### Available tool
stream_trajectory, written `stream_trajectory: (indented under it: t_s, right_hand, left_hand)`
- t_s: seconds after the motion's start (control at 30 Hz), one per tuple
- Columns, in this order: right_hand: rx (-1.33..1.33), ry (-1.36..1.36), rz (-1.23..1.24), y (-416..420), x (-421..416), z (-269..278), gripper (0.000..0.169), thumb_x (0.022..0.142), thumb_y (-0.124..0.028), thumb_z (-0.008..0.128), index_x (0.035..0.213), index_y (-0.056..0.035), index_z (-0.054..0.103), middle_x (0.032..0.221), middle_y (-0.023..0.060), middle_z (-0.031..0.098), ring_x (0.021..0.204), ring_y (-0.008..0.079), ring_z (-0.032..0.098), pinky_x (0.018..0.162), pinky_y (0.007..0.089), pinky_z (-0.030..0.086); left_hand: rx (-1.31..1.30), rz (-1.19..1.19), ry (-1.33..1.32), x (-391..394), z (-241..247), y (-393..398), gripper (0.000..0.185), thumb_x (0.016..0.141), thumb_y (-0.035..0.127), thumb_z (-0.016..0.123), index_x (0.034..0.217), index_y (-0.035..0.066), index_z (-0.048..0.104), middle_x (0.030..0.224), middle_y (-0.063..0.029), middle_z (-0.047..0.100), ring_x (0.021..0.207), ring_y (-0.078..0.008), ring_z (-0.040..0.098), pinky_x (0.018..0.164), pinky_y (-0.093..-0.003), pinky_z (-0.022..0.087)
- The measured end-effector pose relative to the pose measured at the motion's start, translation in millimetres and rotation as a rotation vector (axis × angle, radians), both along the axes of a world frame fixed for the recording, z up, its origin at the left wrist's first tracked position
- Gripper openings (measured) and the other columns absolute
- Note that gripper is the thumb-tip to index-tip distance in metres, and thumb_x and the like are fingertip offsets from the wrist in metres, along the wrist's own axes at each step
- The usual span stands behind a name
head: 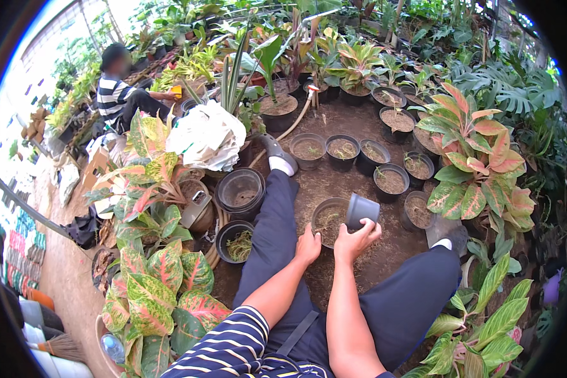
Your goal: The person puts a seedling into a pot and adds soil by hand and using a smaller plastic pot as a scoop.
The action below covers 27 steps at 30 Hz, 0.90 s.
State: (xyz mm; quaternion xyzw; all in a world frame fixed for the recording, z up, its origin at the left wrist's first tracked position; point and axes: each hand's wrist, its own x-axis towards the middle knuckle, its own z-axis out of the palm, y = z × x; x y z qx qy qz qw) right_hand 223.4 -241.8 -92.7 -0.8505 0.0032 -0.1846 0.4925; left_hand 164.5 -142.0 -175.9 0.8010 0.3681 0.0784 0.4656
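Note:
In my right hand [357,241] is a small dark plastic pot [363,211], tipped over the right side of a larger round pot [330,201] on the ground between my legs. Soil and a thin green seedling [330,220] show inside that larger pot. My left hand [308,244] is at its near left rim, fingertips close to the seedling's stem. Whether those fingers grip the stem or the rim is unclear. Just beyond stand several black pots of soil with small cuttings, among them one pot [342,151] directly ahead.
Left of my leg are stacked empty pots [239,193], a pot of loose cuttings [237,242] and a phone [196,208]. A hose [295,124] crosses behind my left foot. White crumpled sheets [208,135] sit farther left. Leafy aglaonemas [482,156] crowd the right. Another person [118,97] sits back left.

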Motion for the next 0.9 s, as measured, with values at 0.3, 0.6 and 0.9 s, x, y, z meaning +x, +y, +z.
stream_trajectory:
  t_s: [0.3,0.6,0.9]
  right_hand:
    - [-0.234,-0.009,0.143,15,-38,43,0.055,0.077,-0.001,0.083,0.123,-0.0045,0.052,0.152,0.0300,0.034,0.148,0.0504,0.030,0.121,0.0577,0.034]
    - [-0.131,-0.152,0.176,-4,-26,46,0.057,0.075,-0.002,0.085,0.121,-0.0054,0.052,0.150,0.0292,0.034,0.142,0.0510,0.036,0.114,0.0593,0.036]
    - [0.032,-0.105,-0.278,-39,16,-8,0.058,0.076,-0.022,0.088,0.118,-0.0049,0.052,0.126,0.0211,0.048,0.125,0.0410,0.045,0.106,0.0534,0.037]
  left_hand:
    - [-0.041,0.025,0.049,9,-9,5,0.067,0.101,0.029,0.058,0.160,0.006,0.036,0.128,-0.0349,0.066,0.121,-0.0503,0.064,0.106,-0.0570,0.049]
    - [0.000,-0.007,0.116,8,38,-11,0.085,0.095,0.026,0.065,0.165,0.003,0.022,0.131,-0.0337,0.066,0.124,-0.0479,0.064,0.109,-0.0538,0.048]
    - [-0.022,-0.105,0.139,4,42,-3,0.093,0.092,0.026,0.071,0.166,0.000,0.020,0.142,-0.0305,0.061,0.134,-0.0434,0.058,0.115,-0.0484,0.044]
